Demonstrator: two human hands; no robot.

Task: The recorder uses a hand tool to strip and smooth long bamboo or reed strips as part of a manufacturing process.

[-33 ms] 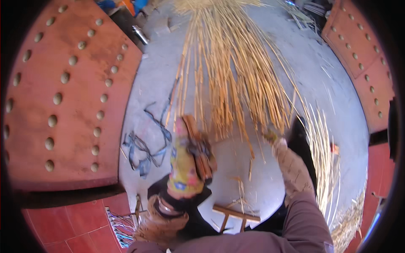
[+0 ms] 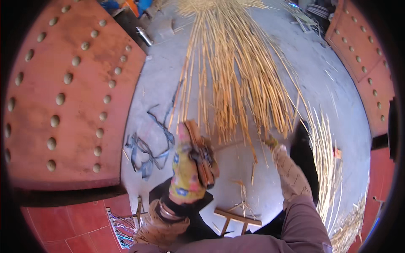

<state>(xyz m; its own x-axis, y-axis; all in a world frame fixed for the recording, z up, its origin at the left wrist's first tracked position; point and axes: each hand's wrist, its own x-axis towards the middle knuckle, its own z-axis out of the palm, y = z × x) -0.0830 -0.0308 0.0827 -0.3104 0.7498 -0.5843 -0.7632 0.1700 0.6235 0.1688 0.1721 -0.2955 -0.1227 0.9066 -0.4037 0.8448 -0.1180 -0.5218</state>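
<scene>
My left hand [image 2: 184, 170], in a yellow flowered glove, is closed around a short wooden tool [image 2: 194, 135] with a dark fitting across its middle. My right hand [image 2: 271, 142], in a yellowish-green glove, is closed near the butt ends of the long golden reed stalks [image 2: 230, 92]. A thin, blurred reed [image 2: 236, 145] runs between the tool and my right hand, and the right fingertips seem to pinch it. The stalks lie fanned out on the grey floor, their ends toward me.
Red studded door panels [image 2: 80, 109] stand left and right [image 2: 358, 55]. A tangle of dark straps [image 2: 147, 156] lies left of my left hand. Pale peeled stalks [image 2: 322, 168] are at the right. Near me is a small wooden frame [image 2: 237, 217]. A metal flask [image 2: 144, 36] lies at the back left.
The whole view has shifted slightly, with the floor and doors a little lower and to the right. Both hands keep nearly the same places and grips.
</scene>
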